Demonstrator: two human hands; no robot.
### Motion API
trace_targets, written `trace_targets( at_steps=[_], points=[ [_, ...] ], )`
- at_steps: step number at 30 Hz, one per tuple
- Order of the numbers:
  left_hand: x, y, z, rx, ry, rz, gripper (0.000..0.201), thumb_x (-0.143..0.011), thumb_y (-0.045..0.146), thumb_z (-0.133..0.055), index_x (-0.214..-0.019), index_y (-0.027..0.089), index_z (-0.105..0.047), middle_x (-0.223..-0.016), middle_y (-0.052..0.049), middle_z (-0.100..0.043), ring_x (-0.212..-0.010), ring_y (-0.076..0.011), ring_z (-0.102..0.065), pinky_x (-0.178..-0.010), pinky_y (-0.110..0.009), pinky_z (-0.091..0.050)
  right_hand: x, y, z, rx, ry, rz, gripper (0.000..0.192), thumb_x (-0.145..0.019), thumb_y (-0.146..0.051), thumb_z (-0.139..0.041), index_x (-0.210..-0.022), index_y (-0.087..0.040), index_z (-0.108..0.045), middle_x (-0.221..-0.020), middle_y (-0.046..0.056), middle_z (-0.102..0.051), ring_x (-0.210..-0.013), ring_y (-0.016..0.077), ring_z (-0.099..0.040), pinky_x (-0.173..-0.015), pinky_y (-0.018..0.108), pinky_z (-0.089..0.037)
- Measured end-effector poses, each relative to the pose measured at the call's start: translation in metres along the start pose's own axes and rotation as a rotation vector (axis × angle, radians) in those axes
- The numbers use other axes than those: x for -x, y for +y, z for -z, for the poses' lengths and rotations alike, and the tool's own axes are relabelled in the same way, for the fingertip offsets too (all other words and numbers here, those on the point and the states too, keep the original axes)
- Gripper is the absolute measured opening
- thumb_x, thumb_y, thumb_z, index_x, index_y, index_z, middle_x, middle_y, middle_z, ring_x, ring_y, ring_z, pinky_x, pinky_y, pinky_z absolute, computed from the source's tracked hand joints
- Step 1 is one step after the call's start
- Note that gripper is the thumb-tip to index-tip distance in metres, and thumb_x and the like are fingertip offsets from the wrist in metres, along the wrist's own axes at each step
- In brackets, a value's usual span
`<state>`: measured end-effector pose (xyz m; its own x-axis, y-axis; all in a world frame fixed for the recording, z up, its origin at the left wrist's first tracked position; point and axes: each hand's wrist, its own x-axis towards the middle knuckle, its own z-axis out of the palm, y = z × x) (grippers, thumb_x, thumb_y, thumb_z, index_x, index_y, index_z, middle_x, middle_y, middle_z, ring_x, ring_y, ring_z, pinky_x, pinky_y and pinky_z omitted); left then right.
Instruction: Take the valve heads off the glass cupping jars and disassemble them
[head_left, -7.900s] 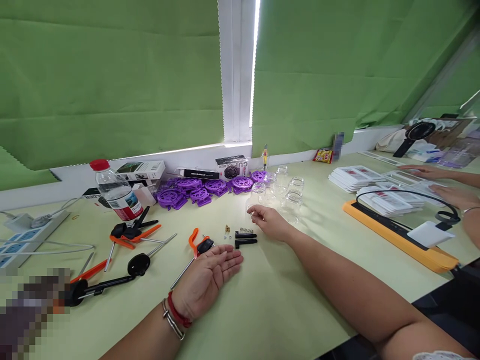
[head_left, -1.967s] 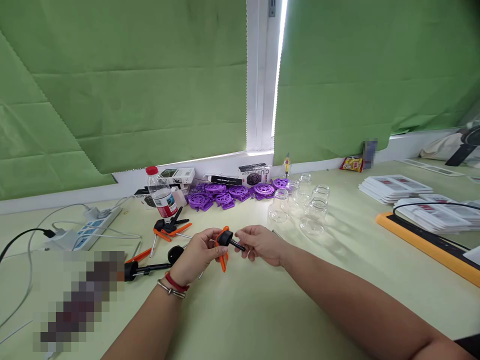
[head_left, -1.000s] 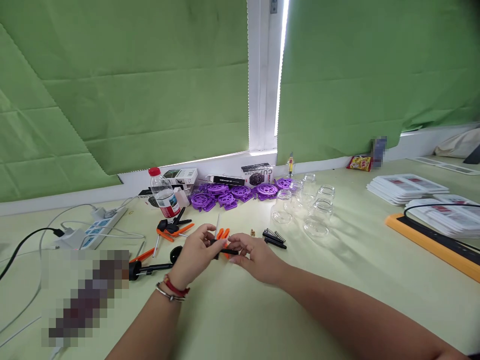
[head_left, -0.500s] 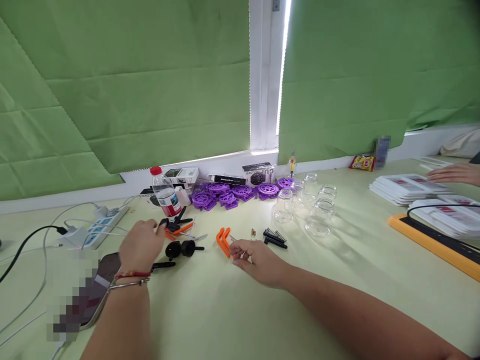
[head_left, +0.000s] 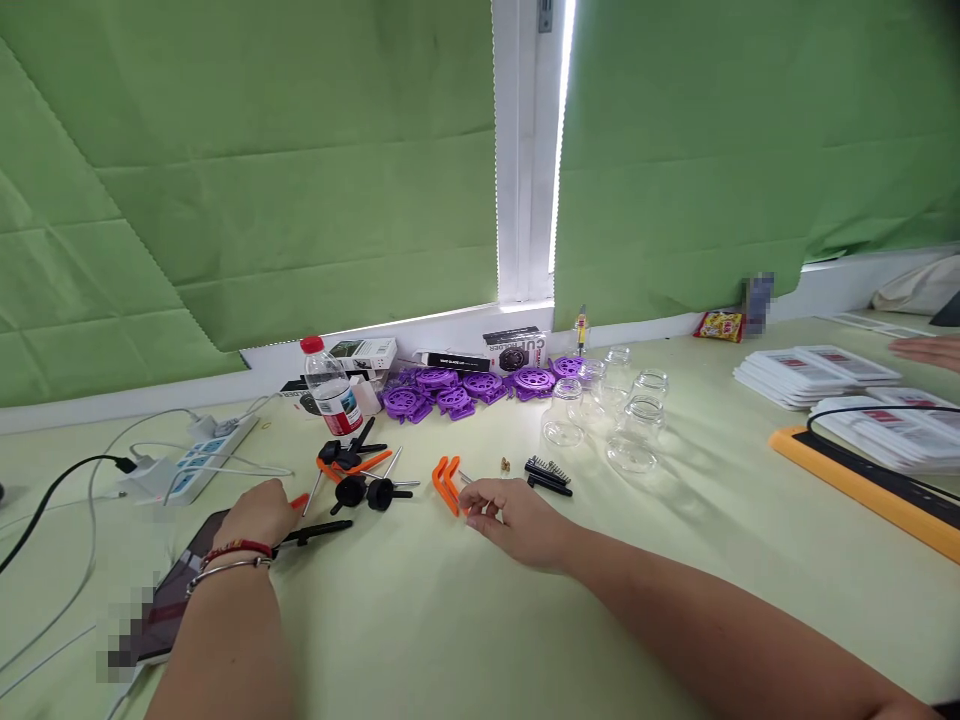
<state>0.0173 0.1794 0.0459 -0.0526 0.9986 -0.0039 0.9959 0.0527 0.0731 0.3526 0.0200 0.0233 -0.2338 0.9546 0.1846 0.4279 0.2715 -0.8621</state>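
Note:
My left hand (head_left: 259, 515) is closed, its fingers mostly hidden, with the end of an orange bent handle (head_left: 299, 500) and a thin metal rod sticking out past them. A black rod-like part (head_left: 319, 531) lies just beside it. Right of that hand is a loose pile of black knobs (head_left: 380, 494), orange handles (head_left: 371, 464) and metal rods. At the middle of the table, my right hand (head_left: 517, 520) has thumb and fingers curled on the lower end of a pair of orange bent handles (head_left: 448, 485). Small brass pieces (head_left: 505, 465) and black parts with springs (head_left: 549, 474) lie beyond it.
Behind stand a red-capped bottle (head_left: 332, 390), purple plastic parts (head_left: 480, 385), boxes and glass jars (head_left: 636, 435). A phone (head_left: 196, 560) and power strip (head_left: 210, 460) with cables are left. White card stacks (head_left: 802, 378), an orange-edged device (head_left: 862, 495) and another person's hand are right.
My left hand has drawn back toward me and left from the black knobs, with an orange handle end now showing at its fingers. My right hand stays in place. The other person's hand moved right.

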Motion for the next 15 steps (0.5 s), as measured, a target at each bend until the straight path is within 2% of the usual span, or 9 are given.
trace_targets(
  at_steps=[1,4,7,8,11,12,13,15],
  points=[
    [0.005,0.001,0.009,-0.043,-0.021,0.013,0.012,-0.056,0.020,-0.053,-0.068,0.017,-0.054,-0.080,-0.018,-0.065,-0.077,-0.0317,-0.062,-0.057,-0.034,-0.044,0.000,0.000,0.001,-0.001,0.004,-0.001,0.019,-0.084,-0.025,-0.050,-0.097,-0.021,-0.063,-0.091,0.004,-0.065,-0.078,0.0163,-0.056,-0.065,0.027,-0.042],
    [0.029,0.015,0.042,-0.090,0.087,0.039,0.017,-0.062,0.018,-0.048,-0.078,0.016,-0.055,-0.083,-0.016,-0.064,-0.080,-0.0310,-0.060,-0.060,-0.034,-0.044,-0.002,0.001,0.002,-0.024,0.016,0.005,0.017,-0.084,-0.025,-0.052,-0.094,-0.020,-0.064,-0.089,0.004,-0.065,-0.076,0.0157,-0.055,-0.065,0.028,-0.042],
    [0.061,0.045,0.065,-0.010,0.265,-0.050,0.026,-0.068,0.024,-0.049,-0.092,0.019,-0.056,-0.084,-0.009,-0.064,-0.080,-0.0287,-0.059,-0.066,-0.036,-0.044,-0.006,0.003,0.000,-0.159,0.039,0.010,0.021,-0.085,-0.032,-0.054,-0.099,-0.019,-0.064,-0.091,0.005,-0.064,-0.080,0.0156,-0.056,-0.069,0.029,-0.044],
    [0.071,0.058,0.067,0.091,0.255,-0.139,0.027,-0.069,0.029,-0.051,-0.095,0.021,-0.056,-0.082,-0.006,-0.064,-0.075,-0.0258,-0.058,-0.065,-0.035,-0.044,-0.007,0.003,-0.001,-0.245,0.044,-0.005,0.026,-0.085,-0.036,-0.055,-0.103,-0.019,-0.063,-0.094,0.006,-0.064,-0.081,0.0157,-0.057,-0.069,0.029,-0.046],
    [0.098,0.103,0.054,0.481,-0.027,-0.533,0.031,-0.071,0.035,-0.052,-0.100,0.023,-0.055,-0.071,0.000,-0.061,-0.062,-0.0174,-0.055,-0.056,-0.028,-0.043,-0.008,-0.001,-0.001,-0.495,0.036,-0.081,0.044,-0.081,-0.046,-0.059,-0.116,-0.019,-0.056,-0.097,0.007,-0.063,-0.083,0.0155,-0.059,-0.065,0.027,-0.048],
    [0.105,0.117,0.046,0.551,-0.064,-0.622,0.029,-0.071,0.032,-0.052,-0.098,0.022,-0.056,-0.068,0.001,-0.059,-0.060,-0.0159,-0.054,-0.055,-0.027,-0.043,-0.007,-0.005,-0.001,-0.532,0.009,-0.114,0.048,-0.078,-0.048,-0.062,-0.116,-0.018,-0.056,-0.095,0.007,-0.063,-0.080,0.0151,-0.060,-0.061,0.026,-0.048],
    [0.111,0.130,0.037,0.599,-0.052,-0.663,0.026,-0.070,0.029,-0.052,-0.095,0.022,-0.057,-0.069,0.001,-0.058,-0.059,-0.0148,-0.052,-0.054,-0.026,-0.042,-0.005,-0.009,0.000,-0.539,-0.042,-0.151,0.050,-0.076,-0.049,-0.065,-0.113,-0.018,-0.057,-0.091,0.006,-0.063,-0.076,0.0145,-0.060,-0.058,0.025,-0.047],
    [0.118,0.151,0.021,0.682,-0.010,-0.612,0.023,-0.071,0.025,-0.052,-0.093,0.022,-0.056,-0.072,0.001,-0.059,-0.058,-0.0131,-0.051,-0.053,-0.025,-0.041,0.000,-0.018,0.004,-0.491,-0.181,-0.238,0.043,-0.072,-0.050,-0.067,-0.098,-0.016,-0.062,-0.079,0.003,-0.064,-0.064,0.0120,-0.058,-0.052,0.022,-0.043]
  ],
)
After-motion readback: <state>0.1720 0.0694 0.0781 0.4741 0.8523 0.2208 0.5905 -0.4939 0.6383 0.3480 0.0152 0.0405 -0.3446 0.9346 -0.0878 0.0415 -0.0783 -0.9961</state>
